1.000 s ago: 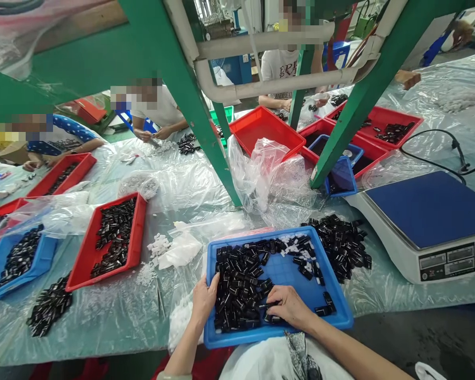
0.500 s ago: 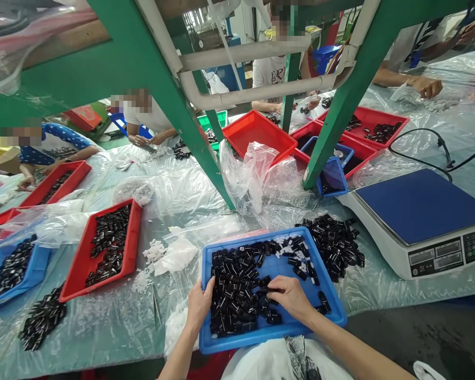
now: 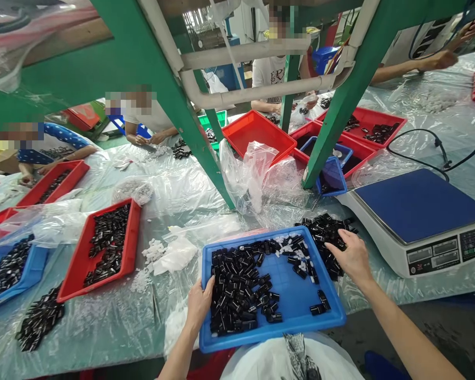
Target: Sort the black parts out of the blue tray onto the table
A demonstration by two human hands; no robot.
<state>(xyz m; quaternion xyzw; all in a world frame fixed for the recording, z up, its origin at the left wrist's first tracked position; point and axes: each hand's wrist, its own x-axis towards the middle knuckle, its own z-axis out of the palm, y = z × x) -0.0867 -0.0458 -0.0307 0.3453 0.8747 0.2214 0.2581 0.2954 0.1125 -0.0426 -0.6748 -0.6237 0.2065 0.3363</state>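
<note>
The blue tray [image 3: 295,298] looks plastic, the black pieces [image 3: 233,285] glossy.

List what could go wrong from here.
The near rim of the blue tray reaches the edge of the table, so it might tip if the left hand lets go.
The right hand, fingers spread, is at the loose pile of black pieces beside the tray; some could get knocked astray.
White pieces lie among black pieces inside the tray, so the two might get mixed up.

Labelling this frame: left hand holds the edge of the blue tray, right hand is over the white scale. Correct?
Not the right hand: the head view shows it at the pile of black parts beside the blue tray, not over the scale. The left hand does hold the tray's edge.
</note>
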